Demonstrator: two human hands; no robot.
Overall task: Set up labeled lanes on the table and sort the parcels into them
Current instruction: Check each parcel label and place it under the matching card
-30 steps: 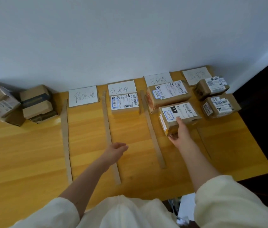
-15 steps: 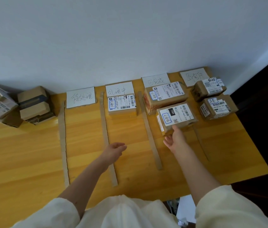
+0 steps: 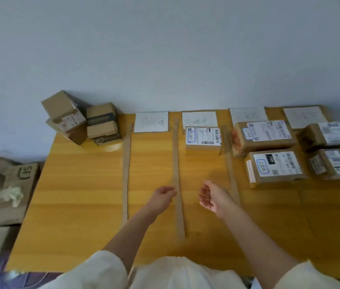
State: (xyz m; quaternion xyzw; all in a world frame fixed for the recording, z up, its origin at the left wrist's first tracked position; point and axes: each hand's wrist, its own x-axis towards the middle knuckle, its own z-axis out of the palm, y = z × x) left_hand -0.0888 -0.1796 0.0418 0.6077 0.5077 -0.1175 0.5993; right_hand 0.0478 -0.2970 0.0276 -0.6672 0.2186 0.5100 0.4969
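Observation:
Cardboard strips [image 3: 177, 180] divide the yellow table [image 3: 77, 195] into lanes, each headed by a white handwritten label [image 3: 151, 122]. One parcel [image 3: 203, 137] lies in the second lane. Two parcels [image 3: 264, 135] [image 3: 275, 167] lie in the third lane and two more [image 3: 327, 134] [image 3: 336, 163] in the fourth. A pile of unsorted parcels [image 3: 81, 119] sits at the table's far left corner. My left hand [image 3: 164, 193] hovers over the middle strip, fingers loosely curled, holding nothing. My right hand [image 3: 212, 195] hovers beside it, palm turned inward, fingers relaxed and empty.
A white wall runs behind the table. On the floor to the left lie flattened cardboard [image 3: 17, 184] with printed letters and crumpled white plastic [image 3: 4, 196]. The first lane holds only its label.
My right hand let go of the nearer third-lane parcel and drew back left toward the middle. The view swung left, so the unsorted pile and the floor came further into view.

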